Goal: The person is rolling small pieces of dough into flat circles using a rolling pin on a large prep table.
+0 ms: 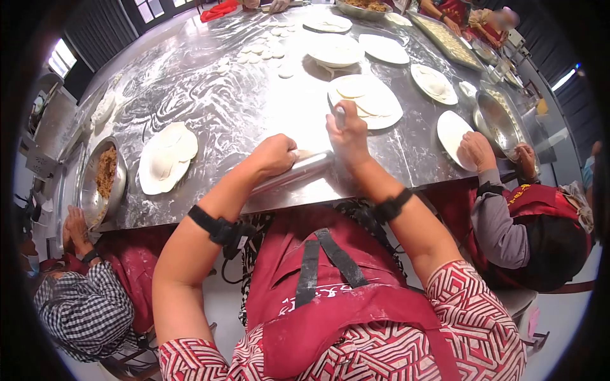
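Looking down, I see my left hand [274,156] lying flat, fingers curled over a smooth metallic rolling pin [298,171] at centre frame, near the counter [222,101] edge. My right hand [348,136] is closed in a fist grip on a slim pale handle (its lower end hidden). Just past it sits a round white plate [375,105] stacked with thin dough discs. Flour streaks the shiny steel; open surface lies toward the upper left.

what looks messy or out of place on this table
Flour is strewn in smears across the steel table, thickest on its left half. Loose dough rounds lie scattered straight on the metal, not on plates. Under the left hand and right hand, the rolling pin sits near the table's edge.
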`<action>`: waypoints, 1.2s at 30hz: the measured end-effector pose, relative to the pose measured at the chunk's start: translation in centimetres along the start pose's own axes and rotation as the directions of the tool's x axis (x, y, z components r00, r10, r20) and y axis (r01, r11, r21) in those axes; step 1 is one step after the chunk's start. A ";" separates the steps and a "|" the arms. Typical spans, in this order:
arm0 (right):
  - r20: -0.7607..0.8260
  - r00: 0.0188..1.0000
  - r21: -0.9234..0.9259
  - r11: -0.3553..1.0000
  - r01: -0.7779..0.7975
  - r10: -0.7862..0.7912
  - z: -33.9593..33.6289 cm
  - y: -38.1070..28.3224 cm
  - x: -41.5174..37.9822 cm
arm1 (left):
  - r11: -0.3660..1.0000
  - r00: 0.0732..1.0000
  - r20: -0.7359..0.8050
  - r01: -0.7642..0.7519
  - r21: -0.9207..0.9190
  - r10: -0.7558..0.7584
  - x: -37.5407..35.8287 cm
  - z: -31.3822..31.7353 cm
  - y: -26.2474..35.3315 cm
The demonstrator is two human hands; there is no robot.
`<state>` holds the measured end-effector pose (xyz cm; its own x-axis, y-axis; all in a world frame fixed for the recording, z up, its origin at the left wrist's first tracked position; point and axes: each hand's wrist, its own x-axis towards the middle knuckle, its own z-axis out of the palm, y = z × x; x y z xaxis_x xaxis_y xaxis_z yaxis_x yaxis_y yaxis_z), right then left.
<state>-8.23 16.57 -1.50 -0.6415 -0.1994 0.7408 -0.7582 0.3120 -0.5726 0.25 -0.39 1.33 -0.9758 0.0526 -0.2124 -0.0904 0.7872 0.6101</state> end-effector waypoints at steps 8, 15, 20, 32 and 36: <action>0.033 0.995 0.106 0.990 -0.096 0.093 -5.7 -3.5 -5.6 | 0.999 0.998 0.054 -0.025 -0.043 0.027 -0.1 0.1 -1.1; -0.009 1.000 0.048 0.999 -0.026 0.027 -0.7 -0.3 -0.3 | 0.997 0.999 -0.007 -0.034 -0.063 0.034 -0.3 0.6 -0.3; 0.021 0.995 0.036 0.995 -0.096 0.096 -0.9 -0.7 -0.5 | 0.999 0.999 0.017 -0.046 0.006 0.046 1.0 0.5 0.6; 0.015 1.000 0.083 0.996 -0.020 0.019 1.3 0.7 1.0 | 0.990 0.998 0.031 0.059 -0.129 -0.055 -0.9 -0.5 0.5; 0.029 0.998 0.037 0.998 -0.053 0.052 -0.9 -0.2 -0.6 | 0.993 0.997 0.013 0.074 -0.087 -0.073 -0.6 0.1 0.2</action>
<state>-7.58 17.46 -1.56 -0.6829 -0.2103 0.6996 -0.7272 0.2874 -0.6234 0.86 -0.14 1.51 -0.9639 0.0031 -0.2663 -0.1792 0.7324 0.6569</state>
